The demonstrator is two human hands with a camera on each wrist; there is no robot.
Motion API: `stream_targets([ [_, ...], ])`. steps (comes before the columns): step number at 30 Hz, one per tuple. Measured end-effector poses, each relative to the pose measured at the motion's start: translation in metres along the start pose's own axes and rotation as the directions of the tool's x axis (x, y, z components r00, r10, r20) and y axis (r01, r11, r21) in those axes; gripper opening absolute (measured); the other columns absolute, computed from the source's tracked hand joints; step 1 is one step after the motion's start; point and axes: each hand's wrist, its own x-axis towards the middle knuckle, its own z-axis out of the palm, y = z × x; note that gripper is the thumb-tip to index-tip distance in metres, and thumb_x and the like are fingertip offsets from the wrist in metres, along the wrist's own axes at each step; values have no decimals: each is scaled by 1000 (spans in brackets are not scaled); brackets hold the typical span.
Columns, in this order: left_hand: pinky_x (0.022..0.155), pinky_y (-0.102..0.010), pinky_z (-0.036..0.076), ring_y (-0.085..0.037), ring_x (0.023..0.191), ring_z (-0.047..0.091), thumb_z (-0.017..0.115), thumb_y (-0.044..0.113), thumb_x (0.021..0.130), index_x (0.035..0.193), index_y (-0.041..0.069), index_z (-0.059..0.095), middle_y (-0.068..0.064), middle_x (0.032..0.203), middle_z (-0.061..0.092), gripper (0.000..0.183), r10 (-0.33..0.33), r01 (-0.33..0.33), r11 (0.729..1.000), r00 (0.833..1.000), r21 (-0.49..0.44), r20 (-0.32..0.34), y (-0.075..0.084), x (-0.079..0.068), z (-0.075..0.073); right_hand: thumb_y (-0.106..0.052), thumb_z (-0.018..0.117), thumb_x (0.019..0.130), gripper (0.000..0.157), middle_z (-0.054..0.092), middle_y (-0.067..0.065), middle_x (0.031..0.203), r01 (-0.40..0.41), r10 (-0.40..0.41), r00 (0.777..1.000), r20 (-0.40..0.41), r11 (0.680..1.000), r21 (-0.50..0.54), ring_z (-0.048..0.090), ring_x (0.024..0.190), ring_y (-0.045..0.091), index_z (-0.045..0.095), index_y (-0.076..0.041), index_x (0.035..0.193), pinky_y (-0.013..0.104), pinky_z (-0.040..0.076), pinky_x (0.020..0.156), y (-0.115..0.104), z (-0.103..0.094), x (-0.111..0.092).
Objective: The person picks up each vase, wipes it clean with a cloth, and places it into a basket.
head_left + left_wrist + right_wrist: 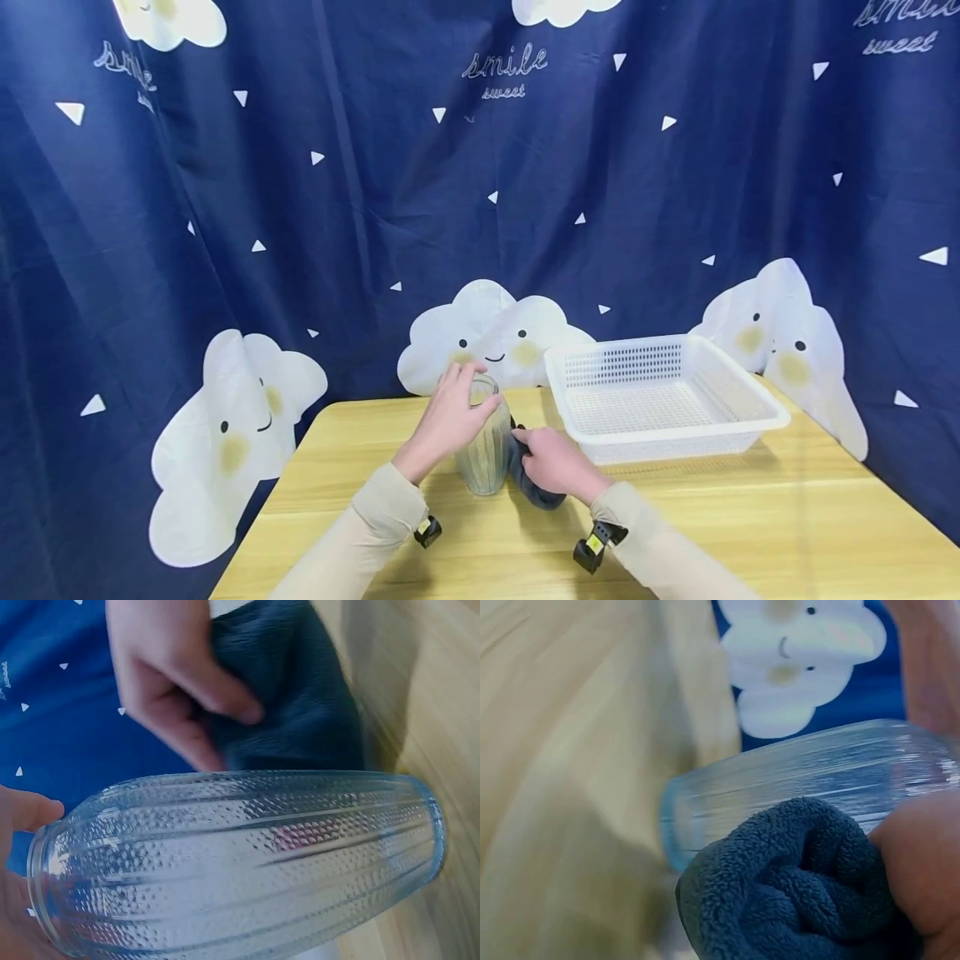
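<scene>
A clear ribbed glass vase (483,457) with a dimpled texture stands upright on the table, its mouth upward. My left hand (453,414) grips it around the rim, thumb on one side and fingers on the other. On the vase's right side, my right hand (557,460) holds a bunched dark blue-grey towel (543,495). The left wrist view shows this towel (300,690) close beside the glass wall. Thick terry folds of the towel (795,885) hide part of the vase (795,780) in the right wrist view.
A white perforated plastic basket (675,437) sits on the wooden table (337,450), behind and right of my right hand. A dark blue curtain (420,225) printed with clouds hangs behind the table.
</scene>
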Motion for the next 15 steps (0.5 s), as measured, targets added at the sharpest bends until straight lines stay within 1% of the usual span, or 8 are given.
stream_targets([
  [3,90,-37,40,-18,110,44,56,42,85,125,22,47,3,115,47,46,21,-21,1000,1000,12,0,1,1,0,-5,55,80,43,68,14,98,13,-12,998,-64,1000,2,60,73,15,58,-5,124,30,47,62,-6,-18,0],
  [5,91,-37,39,-19,112,44,57,38,83,126,20,48,2,116,49,47,32,-32,999,999,11,-3,2,2,0,-6,55,81,43,68,12,94,15,-15,994,-113,1000,1,57,67,12,59,-8,124,29,45,58,-11,-31,1],
  [9,93,-37,38,-19,113,45,57,31,81,127,17,48,0,120,50,49,30,-30,1000,999,-6,12,5,4,0,-8,56,83,43,67,7,89,29,-28,976,-214,1000,3,55,64,11,58,-15,125,29,44,56,-22,-54,3],
  [12,94,-37,39,-19,114,46,58,30,81,128,16,47,-1,122,48,50,10,-9,1000,1000,-23,25,6,4,-1,-10,56,84,41,67,5,88,48,-52,967,-249,999,-21,57,67,12,58,-18,124,30,44,58,-27,-61,6],
  [13,94,-37,39,-19,114,46,58,30,81,128,15,47,-1,122,48,50,4,-3,1000,1000,-29,24,6,4,0,-11,56,85,40,67,5,89,48,-54,967,-249,998,-31,58,68,13,58,-17,124,31,45,58,-28,-61,7],
  [15,94,-36,39,-19,114,46,57,31,83,128,14,48,-1,122,48,49,13,-13,1000,1000,-23,19,5,3,2,-11,56,85,39,67,7,92,45,-58,970,-235,997,-60,61,72,16,58,-15,124,32,46,60,-28,-58,7],
])
